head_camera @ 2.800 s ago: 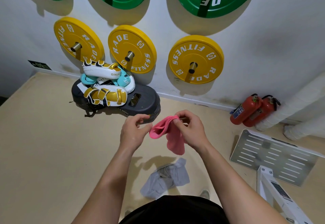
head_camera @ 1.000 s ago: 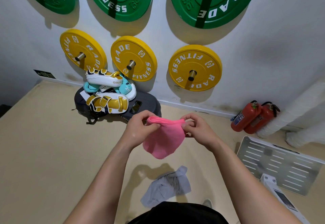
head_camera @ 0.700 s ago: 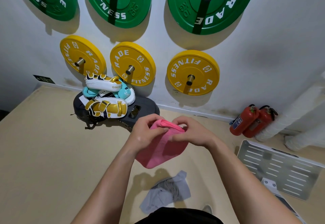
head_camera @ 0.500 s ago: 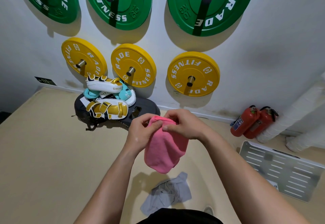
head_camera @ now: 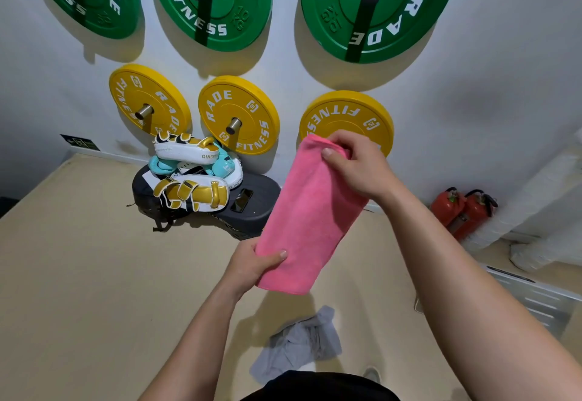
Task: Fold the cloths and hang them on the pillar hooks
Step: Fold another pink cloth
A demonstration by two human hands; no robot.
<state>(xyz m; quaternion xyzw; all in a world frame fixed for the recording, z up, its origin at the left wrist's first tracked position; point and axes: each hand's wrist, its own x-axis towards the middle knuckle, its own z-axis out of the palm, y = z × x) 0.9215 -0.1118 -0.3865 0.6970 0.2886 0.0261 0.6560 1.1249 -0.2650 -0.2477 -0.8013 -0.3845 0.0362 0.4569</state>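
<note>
White wall (head_camera: 488, 101) across the top of the frame, hung with three green weight plates (head_camera: 214, 0) on pegs and, in a row beneath, three yellow plates (head_camera: 239, 114). Under the yellow row, left of centre, a heap of white, gold and teal boxing pads (head_camera: 189, 174) piled on a black curved pad (head_camera: 255, 211), with a dark phone (head_camera: 242, 200) flat on that pad's right part. Far right, two red fire extinguishers (head_camera: 459, 211) against the wall beside white wrapped pipes (head_camera: 541, 186); lower right, a slotted grey metal panel (head_camera: 535, 300). Beige floor (head_camera: 78, 274) below all of it. Mid-frame and up in the air, a pink cloth (head_camera: 310, 218), folded into a long smooth band slanting from upper right to lower left, covering part of the rightmost yellow plate and the black pad's right end. Right hand (head_camera: 356, 167) at the upper end, thumb and fingers pinching the top edge. Left hand (head_camera: 252, 266) at the lower left corner, thumb pressed across the front, remaining fingers hidden behind the fabric. Bottom centre, a grey cloth (head_camera: 299, 344) crumpled on the floor directly beneath the pink one.
</note>
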